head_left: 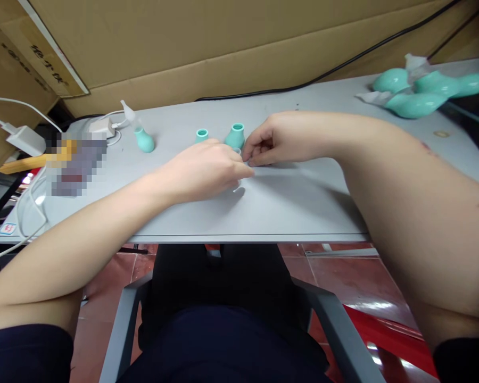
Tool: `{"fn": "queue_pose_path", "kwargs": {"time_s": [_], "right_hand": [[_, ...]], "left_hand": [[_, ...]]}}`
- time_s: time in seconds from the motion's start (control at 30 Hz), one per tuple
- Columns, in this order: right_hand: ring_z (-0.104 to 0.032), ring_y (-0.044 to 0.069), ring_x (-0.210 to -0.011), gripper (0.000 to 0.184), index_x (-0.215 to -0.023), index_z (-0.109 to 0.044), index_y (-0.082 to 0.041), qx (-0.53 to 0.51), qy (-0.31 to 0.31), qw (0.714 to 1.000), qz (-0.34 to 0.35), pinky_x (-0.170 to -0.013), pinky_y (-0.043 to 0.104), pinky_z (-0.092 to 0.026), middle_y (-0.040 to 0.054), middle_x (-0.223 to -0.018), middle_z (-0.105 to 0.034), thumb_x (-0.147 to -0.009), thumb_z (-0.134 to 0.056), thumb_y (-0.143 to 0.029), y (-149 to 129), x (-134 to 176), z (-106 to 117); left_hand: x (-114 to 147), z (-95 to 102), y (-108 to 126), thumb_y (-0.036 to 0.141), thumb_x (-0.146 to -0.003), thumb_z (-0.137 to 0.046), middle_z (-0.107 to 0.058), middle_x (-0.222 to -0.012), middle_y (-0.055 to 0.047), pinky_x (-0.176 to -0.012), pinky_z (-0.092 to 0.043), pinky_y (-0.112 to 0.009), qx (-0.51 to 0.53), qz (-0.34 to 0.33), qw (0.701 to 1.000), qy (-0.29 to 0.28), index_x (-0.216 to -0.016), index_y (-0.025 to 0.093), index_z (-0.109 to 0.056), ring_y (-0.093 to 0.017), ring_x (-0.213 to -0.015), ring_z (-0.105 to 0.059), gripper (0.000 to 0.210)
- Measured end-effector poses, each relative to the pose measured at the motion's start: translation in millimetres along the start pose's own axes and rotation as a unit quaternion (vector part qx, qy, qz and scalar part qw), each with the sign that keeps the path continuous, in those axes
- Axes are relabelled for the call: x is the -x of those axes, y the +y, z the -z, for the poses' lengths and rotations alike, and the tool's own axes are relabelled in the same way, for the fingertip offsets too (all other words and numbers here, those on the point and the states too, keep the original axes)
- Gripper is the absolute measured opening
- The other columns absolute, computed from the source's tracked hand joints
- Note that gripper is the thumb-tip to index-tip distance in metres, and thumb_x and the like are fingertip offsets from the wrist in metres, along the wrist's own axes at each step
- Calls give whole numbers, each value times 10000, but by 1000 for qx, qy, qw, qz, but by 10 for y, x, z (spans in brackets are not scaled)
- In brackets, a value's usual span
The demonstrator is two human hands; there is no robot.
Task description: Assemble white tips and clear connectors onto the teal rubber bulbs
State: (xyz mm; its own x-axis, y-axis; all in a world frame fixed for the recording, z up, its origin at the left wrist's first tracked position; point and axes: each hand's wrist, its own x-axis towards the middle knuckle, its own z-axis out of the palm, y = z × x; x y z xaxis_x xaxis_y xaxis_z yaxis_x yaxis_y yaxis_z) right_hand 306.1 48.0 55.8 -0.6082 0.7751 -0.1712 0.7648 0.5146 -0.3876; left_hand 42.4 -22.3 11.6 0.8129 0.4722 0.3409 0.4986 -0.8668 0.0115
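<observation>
My left hand (207, 169) is closed around a small clear plastic piece (236, 186), which shows at the edges of its fingers just above the table. Most of that piece is hidden. My right hand (268, 141) has its fingertips pinched together right by the left fingers; what they grip, if anything, is too small to make out. Two teal rubber bulbs with open necks stand just behind the hands: one bulb (235, 137) upright near the right fingers, the other bulb (201, 135) partly hidden behind my left hand.
A teal bulb (144, 140) with a translucent nozzle (128, 111) stands left. Several teal bulbs (417, 104) with translucent tips lie at the back right, near a yellowish ring (441, 134). A white charger (26, 141) and cables are at far left. Cardboard (223, 48) borders the table's back.
</observation>
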Motion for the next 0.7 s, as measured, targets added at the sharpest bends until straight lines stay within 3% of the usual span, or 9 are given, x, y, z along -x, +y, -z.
{"fn": "queue_pose_path", "kwargs": {"time_s": [0.13,0.27,0.47,0.6,0.7], "right_hand": [[-727,228,-762,138,-1093,-948,-286,60,-18,997,36,-699,386,-487,-20,-898,-872,-1083,-819,-236,99,-44,-4],[-780,257,-804,128,-1119,-927,-274,59,-18,997,42,-750,412,-547,5,-952,-895,-1070,-810,-259,119,-66,-14],[-836,252,-877,178,-1088,-945,-277,0,-6,1000,27,-832,431,-577,-20,-996,-940,-1117,-866,-120,-50,16,30],[-852,221,-855,176,-1072,-967,-272,-74,6,992,99,-795,387,-591,-33,-966,-943,-1085,-937,-99,67,-34,-31],[-811,181,-773,84,-1079,-994,-267,-119,15,980,158,-718,334,-567,-50,-905,-916,-1064,-1023,-190,219,-107,-93]], "left_hand": [[62,146,-21,261,-1219,-761,-978,-1438,-62,-1122,-699,-543,-30,-1,999,12,-1481,331,-937,-349,-1309,-920,323],[81,218,-139,266,-1239,-662,-960,-1479,-94,-1090,-661,-551,-52,28,997,57,-1522,297,-929,-361,-1292,-901,390],[2,146,-138,266,-1143,-787,-984,-1302,-65,-1090,-643,-564,-67,104,992,34,-1257,294,-985,-385,-1238,-908,230],[-64,104,-60,209,-1125,-742,-981,-1234,-83,-1080,-641,-569,-84,122,989,-5,-1078,239,-964,-386,-1192,-911,230],[-63,80,-52,218,-1166,-717,-969,-1122,-82,-1061,-638,-560,-80,118,990,-15,-1037,223,-936,-375,-1141,-913,254]]}}
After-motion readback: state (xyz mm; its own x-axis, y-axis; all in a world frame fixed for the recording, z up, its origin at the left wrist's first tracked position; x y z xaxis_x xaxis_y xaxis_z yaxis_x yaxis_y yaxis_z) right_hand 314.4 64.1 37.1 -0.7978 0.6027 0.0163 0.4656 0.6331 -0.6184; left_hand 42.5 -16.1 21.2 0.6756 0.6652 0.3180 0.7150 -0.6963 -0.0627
